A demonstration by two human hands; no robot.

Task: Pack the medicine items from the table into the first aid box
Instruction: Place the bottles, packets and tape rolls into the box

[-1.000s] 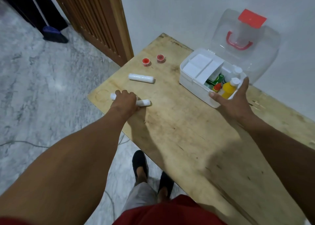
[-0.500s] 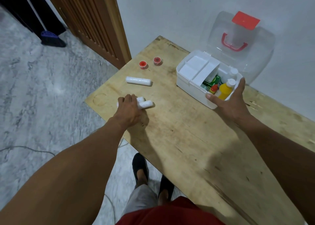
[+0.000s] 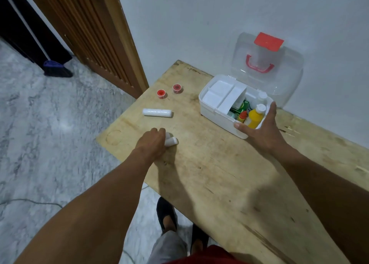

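As fingers curl, left hand seemingly grips rolls.

Open lane: plywood counter lies free from the left grip, curled on white rolls, toward 2 o'clock to the white plastic first aid box.
Box left: white divided tray covers it.
Box right: open above; yellow white-capped bottle inside; right grip presses the 5 o'clock corner.
Box's 12 o'clock: clear plastic lid upright.
Left grip's 12 o'clock: white gauze roll, two red-topped tape rolls beyond.
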